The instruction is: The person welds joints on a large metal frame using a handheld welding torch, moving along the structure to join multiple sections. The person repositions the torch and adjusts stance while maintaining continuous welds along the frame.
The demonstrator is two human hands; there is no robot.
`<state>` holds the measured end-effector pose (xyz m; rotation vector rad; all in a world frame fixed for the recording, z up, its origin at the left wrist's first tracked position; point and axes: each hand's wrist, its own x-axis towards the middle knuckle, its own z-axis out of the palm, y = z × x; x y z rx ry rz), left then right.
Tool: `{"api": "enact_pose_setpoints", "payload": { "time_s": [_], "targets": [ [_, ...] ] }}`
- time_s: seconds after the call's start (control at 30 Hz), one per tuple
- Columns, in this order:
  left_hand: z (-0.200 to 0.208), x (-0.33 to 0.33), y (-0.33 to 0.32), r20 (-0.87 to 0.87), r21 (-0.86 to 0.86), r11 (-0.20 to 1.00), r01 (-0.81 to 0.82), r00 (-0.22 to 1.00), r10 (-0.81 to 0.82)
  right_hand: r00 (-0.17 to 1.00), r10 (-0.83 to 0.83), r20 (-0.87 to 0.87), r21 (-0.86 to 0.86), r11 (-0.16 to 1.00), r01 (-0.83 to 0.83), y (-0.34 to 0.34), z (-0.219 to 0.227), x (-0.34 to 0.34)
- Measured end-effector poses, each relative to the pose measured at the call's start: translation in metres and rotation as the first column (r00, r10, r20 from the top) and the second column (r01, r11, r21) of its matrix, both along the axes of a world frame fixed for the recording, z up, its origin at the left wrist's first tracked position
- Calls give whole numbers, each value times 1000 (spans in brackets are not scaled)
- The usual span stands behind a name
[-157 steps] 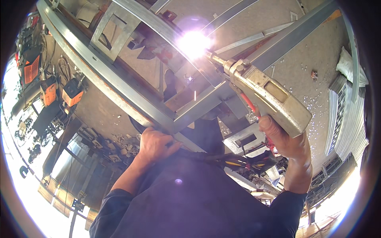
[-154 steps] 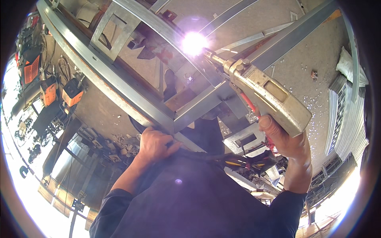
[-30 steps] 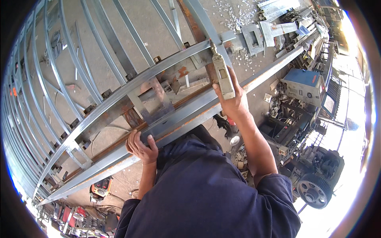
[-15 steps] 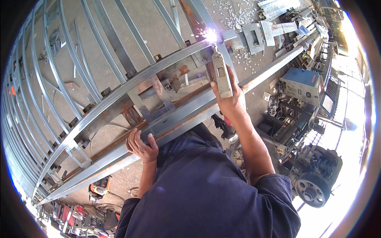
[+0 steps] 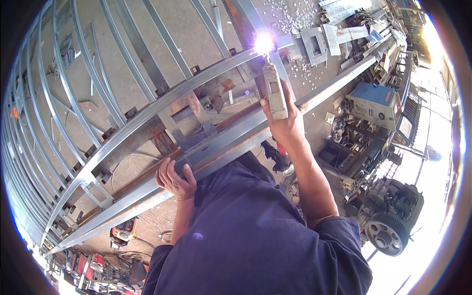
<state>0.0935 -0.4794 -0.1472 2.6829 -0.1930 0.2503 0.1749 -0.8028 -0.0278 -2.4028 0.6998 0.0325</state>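
Observation:
My right hand [image 5: 286,127] is wrapped round a dirty beige, box-shaped welding torch [image 5: 273,91], pointing away from me. At its nozzle a bright arc glare [image 5: 264,45] burns at the right end of a long curved steel rail [image 5: 191,84]. The glare hides the joint itself. Closed over the near straight steel beam [image 5: 223,146], my left hand [image 5: 176,181] has its fingers bent over the far edge and its thumb on top. A rectangular steel bracket [image 5: 189,118] spans between the curved rail and the beam.
Curved steel bars [image 5: 132,54] stretch from the rail to the far left. A blue-topped machine [image 5: 374,102] and a machine with a large toothed wheel [image 5: 387,234] stand right. Steel offcuts [image 5: 383,46] lie at far right, an orange-and-black tool [image 5: 123,231] at lower left.
The arc glare has grown larger and brighter, and its flying sparks no longer show. The torch and my right hand have shifted very slightly; my left hand stays put.

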Motion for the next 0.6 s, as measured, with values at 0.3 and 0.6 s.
{"api": "enact_pose_setpoints", "payload": {
  "time_s": [0.3,0.6],
  "targets": [
    [-1,-1,0,-6,-1,1000,-1,1000,1,1000,-11,18,-13,1000,12,1,-1,-1],
    [-2,-1,1,-12,9,1000,4,1000,-4,999,6,37,-8,1000,-6,1,-1,-2]
  ]
}}
